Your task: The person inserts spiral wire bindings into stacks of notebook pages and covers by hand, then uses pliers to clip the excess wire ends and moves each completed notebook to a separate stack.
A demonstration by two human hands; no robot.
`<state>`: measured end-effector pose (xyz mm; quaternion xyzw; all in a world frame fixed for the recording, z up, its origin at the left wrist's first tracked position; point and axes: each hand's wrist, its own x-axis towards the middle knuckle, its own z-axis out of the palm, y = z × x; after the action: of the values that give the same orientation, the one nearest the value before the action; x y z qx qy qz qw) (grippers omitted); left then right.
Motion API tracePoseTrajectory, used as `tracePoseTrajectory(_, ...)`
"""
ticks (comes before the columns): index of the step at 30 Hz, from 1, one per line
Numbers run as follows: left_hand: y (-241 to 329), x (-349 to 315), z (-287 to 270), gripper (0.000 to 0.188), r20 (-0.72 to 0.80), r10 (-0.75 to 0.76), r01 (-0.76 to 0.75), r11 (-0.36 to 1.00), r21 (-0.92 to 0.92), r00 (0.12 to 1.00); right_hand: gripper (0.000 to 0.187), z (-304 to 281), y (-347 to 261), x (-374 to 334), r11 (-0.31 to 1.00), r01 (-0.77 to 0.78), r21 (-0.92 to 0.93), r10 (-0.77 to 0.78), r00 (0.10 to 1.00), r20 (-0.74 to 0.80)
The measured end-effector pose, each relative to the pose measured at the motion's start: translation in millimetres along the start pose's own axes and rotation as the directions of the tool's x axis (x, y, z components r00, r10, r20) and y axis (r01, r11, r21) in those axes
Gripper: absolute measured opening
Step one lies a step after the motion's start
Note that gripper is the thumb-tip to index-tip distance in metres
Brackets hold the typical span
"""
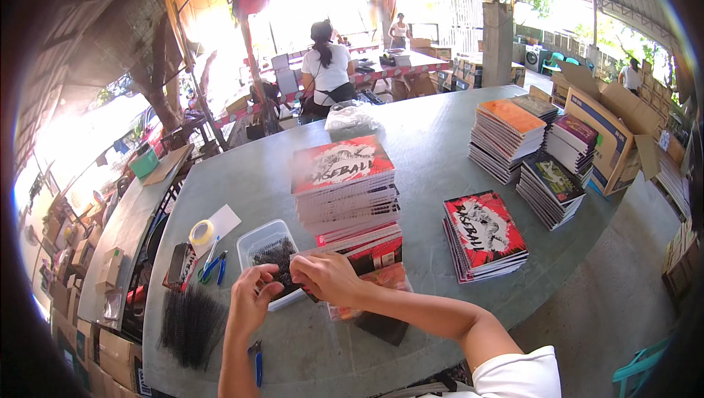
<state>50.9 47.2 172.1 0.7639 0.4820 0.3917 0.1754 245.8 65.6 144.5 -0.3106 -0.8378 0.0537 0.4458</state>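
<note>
Grey tabletop (433, 156) carries everything around a clear plastic tub (265, 232). Just right of the tub and reaching beyond it rises a tall stack of red notebooks (343, 160); well to the tub's right sits a shorter red stack (484, 233), both piled fairly neatly, probably to save space. Left of the tub, nearer the person, lies a heap of black strands (192, 328), roughly lined up, perhaps so that they tangle less. More black coils (275, 253) lie inside the tub, likely to stay contained. At its near side, the hands work close together: the left hand (255, 292) curls, thumb partly parted from fingers; the right hand (319, 277) has bunched fingers. Whether either clamps a coil, I cannot tell. Blue-handled pliers (257, 365) lie on the tub's near side.
</note>
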Motion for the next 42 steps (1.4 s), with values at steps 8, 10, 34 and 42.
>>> tracePoseTrajectory(8,-12.7,-33.7,65.6,0.022,-0.038,0.159,-0.157,0.987,0.045,0.987,0.017,2.9,12.6,-1.0,0.993,0.015,-0.113,-0.017,1.000,-0.009)
tracePoseTrajectory(10,-2.1,-55.3,102.3,0.026,0.093,0.301,-0.308,0.949,0.069,0.949,0.016,-2.0,8.9,2.2,0.995,-0.064,0.074,0.061,0.997,0.052)
tracePoseTrajectory(34,5.6,-44.3,58.5,0.038,-0.126,0.331,-0.297,0.927,0.228,0.935,0.011,-44.5,8.0,-33.9,0.970,-0.113,-0.214,0.112,0.994,-0.017)
tracePoseTrajectory(42,0.0,-75.4,74.6,0.027,0.192,0.154,-0.189,0.966,0.178,0.969,0.015,2.6,-9.0,-20.6,0.912,0.013,-0.409,-0.010,1.000,0.011)
